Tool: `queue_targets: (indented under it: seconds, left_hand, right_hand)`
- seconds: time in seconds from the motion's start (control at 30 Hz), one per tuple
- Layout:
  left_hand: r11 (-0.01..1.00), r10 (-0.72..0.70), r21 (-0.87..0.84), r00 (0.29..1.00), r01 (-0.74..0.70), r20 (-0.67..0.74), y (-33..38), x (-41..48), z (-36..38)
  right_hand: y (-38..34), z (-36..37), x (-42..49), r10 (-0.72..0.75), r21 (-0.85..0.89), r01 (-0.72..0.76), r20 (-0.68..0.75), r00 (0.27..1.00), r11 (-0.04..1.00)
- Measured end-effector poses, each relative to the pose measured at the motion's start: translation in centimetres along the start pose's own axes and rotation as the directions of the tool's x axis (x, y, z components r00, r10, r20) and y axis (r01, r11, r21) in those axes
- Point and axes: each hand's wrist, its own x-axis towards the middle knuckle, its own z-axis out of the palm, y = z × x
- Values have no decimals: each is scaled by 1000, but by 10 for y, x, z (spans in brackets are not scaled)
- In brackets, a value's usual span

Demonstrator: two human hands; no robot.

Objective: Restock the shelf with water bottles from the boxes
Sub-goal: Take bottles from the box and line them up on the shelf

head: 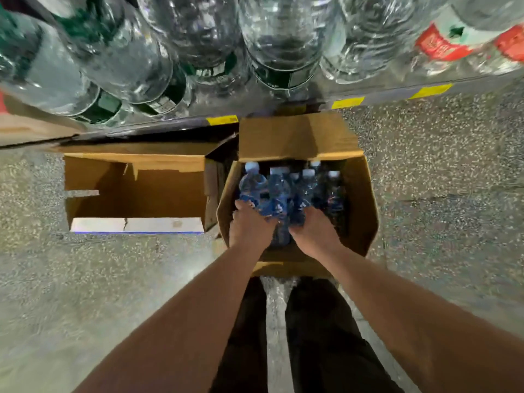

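- Nearest, at 6 o'clock, the person's dark trousers (pixel 312 336) stand on the speckled floor (pixel 85 279), and both bare forearms reach forward and down from there toward 12 o'clock.
- The left hand (pixel 249 225) is inside the full box (pixel 365 199), its fingers curled down over a blue-labelled bottle on the box's left side; it looks like a grip, though the fingertips are hidden among the bottles.
- The right hand (pixel 312 228) is just beside it, wrapped the same way around a neighbouring bottle near the middle of the box.
- The water bottles (pixel 279 188) stand upright and packed close, white caps showing toward the far side of the box.
- Risk, as I judge it: the bottles are tight together, so pulling two at once could drag a neighbour up and tip it, or a slick bottle could slip from a one-handed hold.
- At 9 o'clock from the full box sits an empty box (pixel 136 191), touching or nearly touching it.
- Farthest, at 12 o'clock, the shelf (pixel 368 95) with yellow price tags carries large clear bottles (pixel 198 38); lifting could knock the shelf edge overhead.
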Motion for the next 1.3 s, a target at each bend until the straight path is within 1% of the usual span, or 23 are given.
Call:
queue_targets:
  seconds: [0.07,0.13,0.2,0.23,0.3,0.37,0.43,0.5,0.53,0.57,0.7,0.8,0.93,1.03,1.1,1.17,1.23,1.3]
  left_hand:
    - [995,-49,-84,998,51,25,-12,22,12]
    - [982,-89,-163,996,92,26,-25,39,19]
    - [961,-118,-250,993,119,20,-36,50,25]
    - [958,-121,-261,993,121,17,-39,54,28]
    - [958,-122,-261,993,120,11,-42,58,33]
    - [955,-144,-266,989,133,-25,-36,61,36]
    - [944,-171,-289,985,158,-18,-31,61,38]
    - [933,-157,-329,988,146,-7,-31,60,39]
    - [929,-144,-345,989,132,-11,-32,60,38]
    - [928,-134,-354,991,119,-18,-35,60,37]
    - [932,-96,-352,995,88,-6,-40,61,34]
    - [931,-89,-355,996,89,16,-40,61,33]
    - [919,-87,-383,996,93,33,-40,57,27]
    - [911,-78,-401,995,96,62,-40,49,17]
    - [888,-53,-450,993,96,105,-37,41,8]
    - [872,-17,-483,990,84,141,-34,30,-1]
    - [863,3,-498,987,79,161,-32,17,-8]
    - [859,39,-510,986,50,163,-28,1,-16]
  right_hand:
    - [5,19,19,29,68,-31,29,999,997]
    - [10,36,31,49,64,-53,59,997,997]
    - [15,49,43,31,64,-35,59,998,997]
    - [17,53,48,29,71,-34,71,997,997]
    - [21,58,59,68,121,-83,126,990,989]
    - [24,59,67,128,246,-162,149,981,956]
    - [20,60,68,183,421,-231,153,971,877]
    - [17,65,69,243,642,-285,156,957,712]
    - [17,68,71,264,692,-292,150,953,661]
    - [16,70,71,271,704,-287,139,953,649]
    - [19,70,76,260,675,-277,129,957,684]
    - [22,67,77,232,665,-238,99,968,708]
    - [22,69,71,224,695,-220,87,971,685]
    - [21,69,63,235,740,-250,126,964,624]
    - [20,64,54,201,799,-271,191,961,537]
    - [15,55,42,190,831,-330,272,943,447]
    - [11,41,27,196,837,-377,323,926,398]
    - [10,26,11,169,846,-403,366,915,348]
